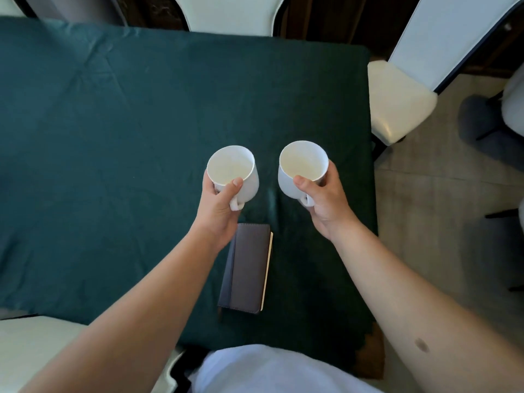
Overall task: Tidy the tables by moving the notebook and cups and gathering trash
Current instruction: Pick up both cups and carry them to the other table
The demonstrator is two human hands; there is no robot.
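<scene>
I hold two white cups above a table with a dark green cloth (113,131). My left hand (218,211) grips the left cup (235,171) at its handle, thumb on the rim. In the same way, my right hand (326,199) grips the right cup (300,168), thumb on its rim. Both cups look empty and tilt slightly toward me. A dark brown notebook (246,270) with cream page edges lies shut on the cloth near the front edge, just below my left hand.
White padded chairs stand around the table: one at the far side (226,12), one at the right (397,103), one at the near left (34,350). Pale floor (442,211) lies to the right of the table.
</scene>
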